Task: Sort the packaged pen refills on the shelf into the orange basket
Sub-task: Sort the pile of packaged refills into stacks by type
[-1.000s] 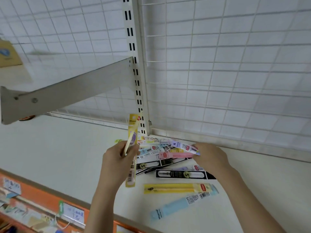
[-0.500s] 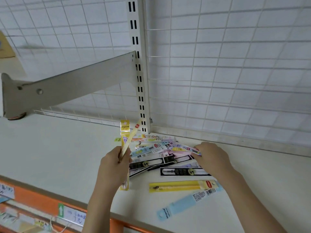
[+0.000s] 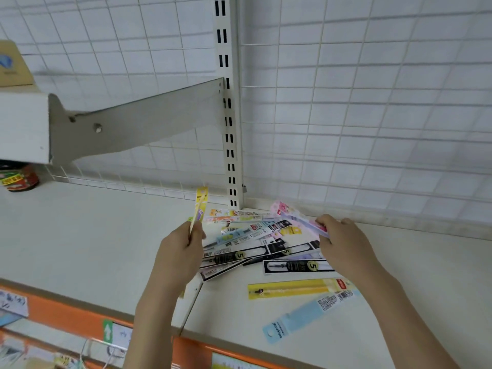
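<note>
A loose pile of packaged pen refills (image 3: pixel 255 235) lies on the white shelf (image 3: pixel 93 235) near the slotted upright. My left hand (image 3: pixel 181 251) grips a yellow refill pack (image 3: pixel 201 203) held upright, with more thin packs behind my palm. My right hand (image 3: pixel 340 241) pinches a pink-and-lilac refill pack (image 3: pixel 295 218) lifted off the right side of the pile. A black pack (image 3: pixel 292 266), a yellow pack (image 3: pixel 295 288) and a light blue pack (image 3: pixel 306 315) lie apart toward the front edge. No orange basket is in view.
A white wire grid (image 3: pixel 372 115) backs the shelf. A grey bracket (image 3: pixel 138 123) carries an upper shelf at left. A red-lidded jar (image 3: pixel 20 178) stands at the far left. The orange price rail (image 3: pixel 66 315) runs along the shelf's front edge.
My right hand has lifted the pink-and-lilac pack up off the pile. My left hand with the yellow pack has stayed in about the same place.
</note>
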### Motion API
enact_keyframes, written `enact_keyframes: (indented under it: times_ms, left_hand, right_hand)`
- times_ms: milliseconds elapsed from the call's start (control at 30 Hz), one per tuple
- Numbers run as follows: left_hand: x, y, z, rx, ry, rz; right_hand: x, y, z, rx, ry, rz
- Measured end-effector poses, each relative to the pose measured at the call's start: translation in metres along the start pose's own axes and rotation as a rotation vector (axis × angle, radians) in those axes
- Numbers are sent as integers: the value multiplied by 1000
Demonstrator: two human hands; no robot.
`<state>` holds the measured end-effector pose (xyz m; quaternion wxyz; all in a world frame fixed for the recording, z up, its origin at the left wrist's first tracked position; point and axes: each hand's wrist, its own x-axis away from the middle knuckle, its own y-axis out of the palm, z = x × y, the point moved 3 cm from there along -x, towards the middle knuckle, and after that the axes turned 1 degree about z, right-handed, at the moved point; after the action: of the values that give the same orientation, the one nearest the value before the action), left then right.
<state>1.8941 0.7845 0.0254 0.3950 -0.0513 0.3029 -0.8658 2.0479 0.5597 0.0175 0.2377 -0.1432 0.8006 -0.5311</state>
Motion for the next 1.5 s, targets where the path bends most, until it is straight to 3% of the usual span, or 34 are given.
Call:
enact_keyframes:
  times_ms: [167, 267, 400, 567, 833, 1167, 1333, 1500]
  left_hand:
    - [0, 2, -1, 19, 43, -10]
    - [2, 5, 4, -56, 111, -8]
    - [1, 15, 9, -210, 144, -122]
    - [-1, 38, 8, -426, 176, -230]
    - [2, 53, 1, -514, 142, -301]
    - [3, 32, 16, -451, 224, -154]
    - [7, 22, 14, -338, 250, -56]
    - [8, 13, 4, -254, 163, -18]
  right_hand:
    - [8, -8, -3, -19, -48, 128]
    - [12, -10, -3, -177, -10, 102]
    - [21, -11, -3, -333, 73, 117]
    - [31, -11, 6, -345, 157, 70]
    - [46, -18, 18, -291, 221, 60]
    - [49, -18, 39, -234, 215, 82]
    - [45, -17, 37, -154, 184, 10]
    - [41, 0, 21, -44, 109, -101]
